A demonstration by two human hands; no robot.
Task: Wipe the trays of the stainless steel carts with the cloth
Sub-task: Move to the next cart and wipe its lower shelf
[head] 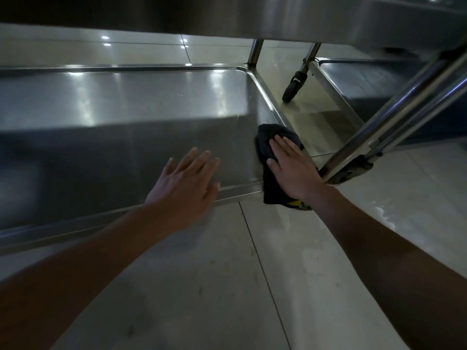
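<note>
You are looking at a dim, murky view. Small ceiling-light reflections glint on the glossy floor tiles (pixel 141 50) toward eleven o'clock, and pale streaks of glare cross the tray (pixel 126 102). A broad shadow darkens its near half. Straight rails bow toward the edges, and your forearms at six o'clock look soft and smeared.

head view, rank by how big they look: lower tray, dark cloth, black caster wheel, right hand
1. lower tray, by far the largest
2. dark cloth and right hand, look alike; the hand covers part of the cloth
3. black caster wheel, smallest, though it sits farther away
</note>
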